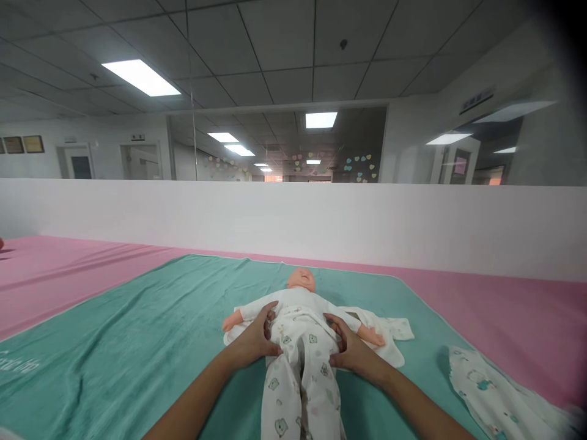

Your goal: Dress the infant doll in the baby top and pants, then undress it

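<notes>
"Lying face up, what is the doll (301, 280) resting on?"

"Green blanket (151, 342), spread over a pink mat (490, 318). Head pointing away from the wearer, toward the low white wall (229, 214); arms stretching out to both sides."

"Clothing?"

"It is wearing a plain white top (287, 298) and white printed trousers (318, 373), the legs running toward the wearer and out at the bottom edge."

"Hands?"

"Left hand (254, 337) is curving in at the hip on the left side of the view, right hand (353, 349) at the opposite hip. Both are touching the trousers near the waist. Thumbs and forefingers are standing wide apart; whether the curled fingers are pinching cloth, I am not able to tell."

"Anything nearby?"

"A white garment (389, 345) is spreading partly beneath the doll's arm, right side. Printed cloth (493, 388) is lying farther right, near the blanket's edge, crossing onto pink."
</notes>
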Demonstrator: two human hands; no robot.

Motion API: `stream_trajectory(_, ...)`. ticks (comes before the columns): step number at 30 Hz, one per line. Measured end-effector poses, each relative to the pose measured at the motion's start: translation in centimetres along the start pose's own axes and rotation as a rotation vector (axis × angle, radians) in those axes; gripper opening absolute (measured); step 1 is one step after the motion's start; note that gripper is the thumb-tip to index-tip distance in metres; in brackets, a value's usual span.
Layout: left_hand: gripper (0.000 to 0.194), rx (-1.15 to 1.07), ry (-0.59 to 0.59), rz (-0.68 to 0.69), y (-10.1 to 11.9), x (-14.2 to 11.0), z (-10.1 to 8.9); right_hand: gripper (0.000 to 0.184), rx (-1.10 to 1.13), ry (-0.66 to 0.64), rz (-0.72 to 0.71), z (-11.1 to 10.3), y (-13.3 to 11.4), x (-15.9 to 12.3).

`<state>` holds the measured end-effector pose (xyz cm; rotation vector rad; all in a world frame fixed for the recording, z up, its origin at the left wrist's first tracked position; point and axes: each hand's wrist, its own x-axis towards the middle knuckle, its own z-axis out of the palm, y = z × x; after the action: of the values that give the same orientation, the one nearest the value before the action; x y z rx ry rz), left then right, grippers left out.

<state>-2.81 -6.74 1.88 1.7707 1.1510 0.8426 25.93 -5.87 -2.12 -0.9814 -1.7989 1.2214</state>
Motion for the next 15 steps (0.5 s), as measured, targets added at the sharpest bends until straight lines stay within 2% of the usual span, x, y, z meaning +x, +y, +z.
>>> stream_trajectory(9,0.082,0.036,0.055,-0.030,0.1,-0.5,0.6,0.096,-0.126,0.029,0.014,0.1,-0.9,-0.7)
stream_trajectory(15,0.066,0.087,0.118,0.005,-0.3,-0.9,1.0,0.092,-0.206,0.055,0.000,0.5,-1.6,-0.9)
